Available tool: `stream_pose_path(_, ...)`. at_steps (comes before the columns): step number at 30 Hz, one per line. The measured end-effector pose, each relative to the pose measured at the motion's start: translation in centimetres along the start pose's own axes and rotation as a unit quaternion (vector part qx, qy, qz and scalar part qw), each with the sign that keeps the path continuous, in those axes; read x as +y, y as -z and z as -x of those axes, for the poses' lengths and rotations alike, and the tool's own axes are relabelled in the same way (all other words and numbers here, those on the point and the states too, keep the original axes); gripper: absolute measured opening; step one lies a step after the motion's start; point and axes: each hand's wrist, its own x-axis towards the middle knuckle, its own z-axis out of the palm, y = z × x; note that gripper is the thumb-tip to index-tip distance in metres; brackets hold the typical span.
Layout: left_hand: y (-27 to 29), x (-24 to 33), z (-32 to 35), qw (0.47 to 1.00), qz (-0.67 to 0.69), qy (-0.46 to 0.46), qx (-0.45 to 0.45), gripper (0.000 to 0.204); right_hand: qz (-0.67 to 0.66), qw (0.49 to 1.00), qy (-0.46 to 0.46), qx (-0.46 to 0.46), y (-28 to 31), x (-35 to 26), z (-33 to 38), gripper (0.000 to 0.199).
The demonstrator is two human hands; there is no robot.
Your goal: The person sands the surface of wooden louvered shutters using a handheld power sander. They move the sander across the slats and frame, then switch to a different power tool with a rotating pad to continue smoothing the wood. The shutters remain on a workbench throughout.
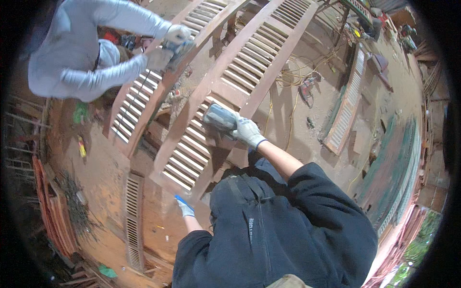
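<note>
Sanding a louvred shutter

Gloved right hand (248, 131) grips a grey sander (219, 117) on the wooden shutter (240, 72); gloved left hand (185, 209) closes on its lower edge.

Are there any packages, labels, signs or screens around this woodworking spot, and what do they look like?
No packages, signs or screens can be made out.
Label: a small white printed strip on the front of the dark jacket, beside its zip, bottom centre; too small to tell more.
Otherwise only louvred wooden shutters, a grey sander under the gloved right hand, and the left hand at the shutter's lower end.
</note>
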Motion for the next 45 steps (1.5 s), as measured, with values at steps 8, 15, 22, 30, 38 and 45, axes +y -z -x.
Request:
stream_pose_path(8, -17.1, 10.3, 3.9, 0.702, -0.45, -0.393, 0.388, 0.036, -0.043, 0.994, -0.095, 0.014, 2.2, 3.0, -0.4, 0.046)
stream_pose_path(15, -49.1, 8.1, 5.5, 0.917, -0.268, -0.227, -0.19, 0.078, -0.072, 0.996, 0.023, -0.057, 5.0, 6.5, -1.9, 0.048)
stream_pose_path(22, -62.8, 2.6, 8.5, 0.906, -0.252, -0.34, -0.005, 0.053, -0.08, 0.986, 0.063, -0.13, 10.8, 13.7, -2.7, 0.049)
stream_pose_path(30, -73.2, -0.3, 5.2, 0.883, -0.283, -0.373, -0.019, 0.046, -0.099, 0.992, 0.008, -0.084, 17.6, 20.8, -6.0, 0.057)
stream_pose_path(38, -89.4, -1.4, 0.8, 0.891, -0.279, -0.354, -0.058, 0.037, -0.05, 0.998, -0.011, 0.021, 25.2, 26.6, -15.0, 0.064)
stream_pose_path(45, -102.0, -0.5, -2.0, 0.87, -0.324, -0.372, -0.023, 0.046, -0.06, 0.994, -0.076, -0.049, 34.2, 29.9, -28.4, 0.049)
